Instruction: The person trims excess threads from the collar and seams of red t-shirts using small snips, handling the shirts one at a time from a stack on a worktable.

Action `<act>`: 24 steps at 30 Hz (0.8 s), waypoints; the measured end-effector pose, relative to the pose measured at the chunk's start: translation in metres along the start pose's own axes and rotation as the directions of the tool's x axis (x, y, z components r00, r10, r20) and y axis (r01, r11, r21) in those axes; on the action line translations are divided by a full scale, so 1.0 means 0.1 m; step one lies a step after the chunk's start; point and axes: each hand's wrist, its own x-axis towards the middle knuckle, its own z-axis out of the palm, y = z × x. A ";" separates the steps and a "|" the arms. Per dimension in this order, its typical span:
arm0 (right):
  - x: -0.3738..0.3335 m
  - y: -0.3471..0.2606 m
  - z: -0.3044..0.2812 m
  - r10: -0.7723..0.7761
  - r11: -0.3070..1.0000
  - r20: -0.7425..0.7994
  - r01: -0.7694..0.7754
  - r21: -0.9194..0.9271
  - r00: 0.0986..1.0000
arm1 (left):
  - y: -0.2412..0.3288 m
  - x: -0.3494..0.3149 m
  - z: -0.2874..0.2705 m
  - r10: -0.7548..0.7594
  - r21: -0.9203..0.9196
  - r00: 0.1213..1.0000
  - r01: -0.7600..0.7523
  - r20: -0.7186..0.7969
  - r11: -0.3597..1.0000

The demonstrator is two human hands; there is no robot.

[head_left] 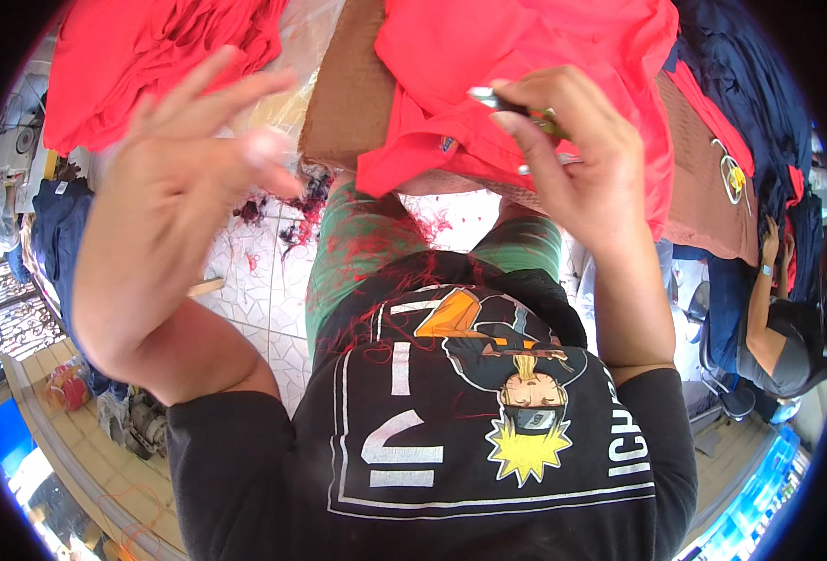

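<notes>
- Blk T-shirt (470, 421), worn by the person, took up the lower ctr; it had wht print & a cartoon figure w/ spiky yellow hair, upside down from this view.
- Red garment (544, 42) lay across the table directly in front of the person, top ctr, one folded strip hanging over the near edge toward the lap, w/ a small blue patch on it.
- L hand (185, 154) was raised upper L, in front of a red cloth heap (161, 70); its fingers were spread wide & blurred.
- Brown-covered table (343, 93) showed on both sides of the garment.
- R hand (577, 140) was up over the red garment, thumb & fingers pinching a small hand tool (512, 106).
- Navy cloth (741, 65) was piled far R, past the table.
- Green trousers (357, 252) were on the person's legs, under the table edge, w/ red thread bits strewn on them & on the shirt hem.
- Pale tiled floor (278, 299) showed L of the legs, w/ dark & red scraps near the table.
- Co-worker (778, 337) in a dark top was at far R, arms reaching twd the navy cloth.
- Yellow item w/ a wht loop (736, 178) lay on the table's R side.
- The tool was dark w/ a silvery tip; exact kind unclear, partly hidden by fingers.
</notes>
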 end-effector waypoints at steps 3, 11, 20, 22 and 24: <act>0.01 -0.02 -0.14 0.046 0.999 -0.032 -0.046 -0.017 0.998 | 0.03 -0.13 -0.12 -0.102 0.082 0.990 0.109 -0.094 0.991; -0.13 -0.01 -0.30 0.123 0.992 -0.085 -0.126 -0.021 0.989 | 0.05 0.26 0.77 -0.187 -0.268 0.982 0.173 -0.029 0.948; 0.17 0.69 -2.04 0.229 0.687 -0.422 -0.453 -0.568 0.877 | -1.47 0.91 0.26 -0.680 -0.854 0.598 -0.016 -0.425 0.520; 0.11 1.05 -2.63 0.327 0.547 -0.416 -0.529 -0.648 0.848 | -1.91 0.98 -0.08 -0.763 -0.829 0.340 -0.328 -0.550 0.452; -0.11 1.15 -2.95 0.299 0.526 -0.462 -0.548 -0.651 0.835 | -1.87 1.21 0.09 -0.584 -0.617 0.206 -0.190 -0.785 0.763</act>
